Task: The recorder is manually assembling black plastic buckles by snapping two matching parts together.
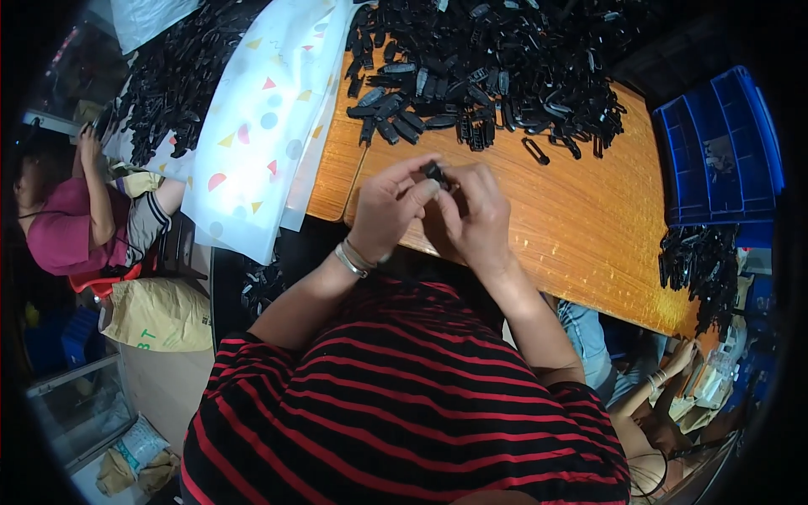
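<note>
Between both hands, just above the near edge of the wooden table (581,219), is a small black plastic part (435,174). My left hand (389,202), with bangles at its wrist, pinches it from the left by thumb and fingers. From the right, my right hand (477,206) has its fingers closed on the same part. The fingers cover much of it, so its full shape is hidden. Beyond the hands lies a large heap of black plastic parts (480,76), some of them long and narrow, some open loops like the single loop (534,151) at the heap's near edge.
A patterned white plastic sheet (261,126) hangs over the table's left side. At the right stand a blue compartment tray (724,151) and another black pile (699,261). One person (71,210) sits at the left, another (648,421) at lower right. A sack (160,316) lies at left.
</note>
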A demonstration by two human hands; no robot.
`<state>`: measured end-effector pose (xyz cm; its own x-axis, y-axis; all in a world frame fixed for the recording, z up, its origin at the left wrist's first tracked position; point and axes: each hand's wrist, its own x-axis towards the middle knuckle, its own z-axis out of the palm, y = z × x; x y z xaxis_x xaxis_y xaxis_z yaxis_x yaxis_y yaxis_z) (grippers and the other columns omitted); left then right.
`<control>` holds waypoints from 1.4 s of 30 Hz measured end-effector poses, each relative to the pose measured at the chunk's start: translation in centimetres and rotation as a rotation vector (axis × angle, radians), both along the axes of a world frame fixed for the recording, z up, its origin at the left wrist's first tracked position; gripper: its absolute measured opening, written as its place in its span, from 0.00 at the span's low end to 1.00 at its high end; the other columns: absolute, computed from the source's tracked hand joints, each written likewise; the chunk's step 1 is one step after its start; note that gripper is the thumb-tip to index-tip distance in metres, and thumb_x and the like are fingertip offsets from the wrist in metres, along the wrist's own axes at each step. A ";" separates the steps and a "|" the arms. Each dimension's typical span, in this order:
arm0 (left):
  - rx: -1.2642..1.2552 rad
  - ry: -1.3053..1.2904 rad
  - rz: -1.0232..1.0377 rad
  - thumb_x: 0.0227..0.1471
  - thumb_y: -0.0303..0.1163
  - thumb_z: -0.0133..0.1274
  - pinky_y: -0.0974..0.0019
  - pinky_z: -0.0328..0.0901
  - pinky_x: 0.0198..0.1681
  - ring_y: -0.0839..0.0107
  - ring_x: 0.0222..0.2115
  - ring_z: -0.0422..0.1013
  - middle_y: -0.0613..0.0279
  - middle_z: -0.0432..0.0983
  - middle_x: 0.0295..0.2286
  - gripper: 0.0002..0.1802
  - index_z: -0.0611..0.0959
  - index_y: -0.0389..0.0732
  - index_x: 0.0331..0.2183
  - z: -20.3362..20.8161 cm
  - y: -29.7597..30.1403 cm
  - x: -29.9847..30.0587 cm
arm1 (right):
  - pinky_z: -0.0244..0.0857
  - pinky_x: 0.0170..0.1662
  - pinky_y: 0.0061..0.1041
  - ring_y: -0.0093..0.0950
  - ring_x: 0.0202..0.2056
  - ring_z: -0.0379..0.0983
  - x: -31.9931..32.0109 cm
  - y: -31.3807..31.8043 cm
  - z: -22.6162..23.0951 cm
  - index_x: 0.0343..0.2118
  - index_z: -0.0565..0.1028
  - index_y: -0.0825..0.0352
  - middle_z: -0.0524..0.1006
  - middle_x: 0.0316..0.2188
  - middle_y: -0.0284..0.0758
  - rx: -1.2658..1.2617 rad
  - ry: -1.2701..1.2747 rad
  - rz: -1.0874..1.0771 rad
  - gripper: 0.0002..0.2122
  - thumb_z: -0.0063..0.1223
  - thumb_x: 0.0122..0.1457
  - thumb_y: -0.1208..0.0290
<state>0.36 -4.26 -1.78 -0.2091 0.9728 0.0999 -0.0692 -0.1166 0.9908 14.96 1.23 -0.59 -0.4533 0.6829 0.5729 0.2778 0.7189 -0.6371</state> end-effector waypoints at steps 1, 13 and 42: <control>0.003 0.004 0.004 0.56 0.25 0.52 0.82 0.62 0.23 0.88 0.22 0.66 0.69 0.75 0.25 0.14 0.78 0.32 0.45 -0.2 -0.1 0.2 | 0.66 0.28 0.23 0.29 0.26 0.72 -0.1 -0.3 0.0 0.38 0.74 0.69 0.72 0.30 0.39 0.003 0.004 0.004 0.11 0.60 0.50 0.79; -0.057 -0.224 -0.106 0.63 0.32 0.41 0.78 0.62 0.28 0.83 0.24 0.65 0.69 0.71 0.23 0.13 0.76 0.37 0.30 -0.7 0.4 0.4 | 0.69 0.31 0.32 0.39 0.29 0.75 -1.5 -1.8 -1.7 0.47 0.68 0.68 0.76 0.29 0.41 -0.281 0.018 0.013 0.22 0.63 0.51 0.68; 0.032 1.046 0.327 0.44 0.35 0.63 0.59 0.65 0.27 0.56 0.26 0.71 0.58 0.72 0.26 0.13 0.77 0.39 0.28 -1.7 2.8 -4.4 | 0.69 0.30 0.37 0.44 0.29 0.73 3.8 2.8 -0.4 0.36 0.75 0.66 0.74 0.32 0.43 -0.067 -0.532 -0.037 0.06 0.54 0.56 0.74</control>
